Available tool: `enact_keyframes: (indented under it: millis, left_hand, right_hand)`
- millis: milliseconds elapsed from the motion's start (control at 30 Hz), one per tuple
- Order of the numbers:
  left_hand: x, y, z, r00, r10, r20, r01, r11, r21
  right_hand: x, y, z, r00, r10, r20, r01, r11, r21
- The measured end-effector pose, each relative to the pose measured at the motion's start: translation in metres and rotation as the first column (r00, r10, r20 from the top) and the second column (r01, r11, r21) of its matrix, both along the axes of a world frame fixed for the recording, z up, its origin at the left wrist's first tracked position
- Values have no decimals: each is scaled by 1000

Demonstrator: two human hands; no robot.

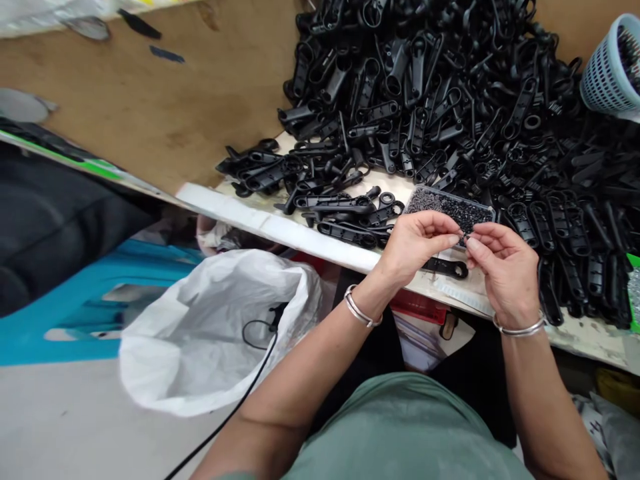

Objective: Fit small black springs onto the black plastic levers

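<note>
My left hand [417,241] and my right hand [505,267] meet fingertip to fingertip over the front of the bench. Both are closed in a pinch around a tiny black part [464,238], too small to name. Right behind the fingers stands a clear plastic box [493,217] filled with small black pieces [445,205]. Below my hands, a black plastic arm with a ring-shaped end [447,267] lies at the bench edge, partly covered by my left hand.
A large heap of black plastic parts [400,87] covers the bench, with rows of them [570,233] at right. A blue mesh basket [607,73] stands at far right. A white sack [165,347] with a black cable [230,413] stands open below the bench at left.
</note>
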State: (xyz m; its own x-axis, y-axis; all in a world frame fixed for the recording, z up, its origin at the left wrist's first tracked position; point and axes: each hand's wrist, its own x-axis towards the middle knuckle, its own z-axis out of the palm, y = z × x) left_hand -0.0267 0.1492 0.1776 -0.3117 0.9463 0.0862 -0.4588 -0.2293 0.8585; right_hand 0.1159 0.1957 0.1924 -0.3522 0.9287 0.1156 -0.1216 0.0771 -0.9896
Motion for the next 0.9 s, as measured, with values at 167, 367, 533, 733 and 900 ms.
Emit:
enact_keyframes:
  millis: [167, 367, 533, 733, 900]
  left_hand:
    - [0, 0, -1, 997, 15, -71, -16, 1000, -1]
    - [0, -1, -2, 992, 11, -123, -13, 1000, -19]
    - [1, -3, 1, 971, 17, -239, -28, 999, -46]
    - [0, -8, 7, 793, 74, -604, -91, 996, 3]
    - [3, -11, 4, 729, 117, -674, -119, 992, 44]
  right_hand:
    - [1, -1, -2, 996, -7, 89, 3, 999, 51]
    - [2, 0, -1, 984, 4, 180, -17, 997, 75]
    - [6, -3, -1, 971, -26, 239, -6, 991, 133]
    - [14, -11, -1, 859, -230, 457, -90, 812, 577]
    - [15, -13, -1, 820, -300, 488, -118, 746, 656]
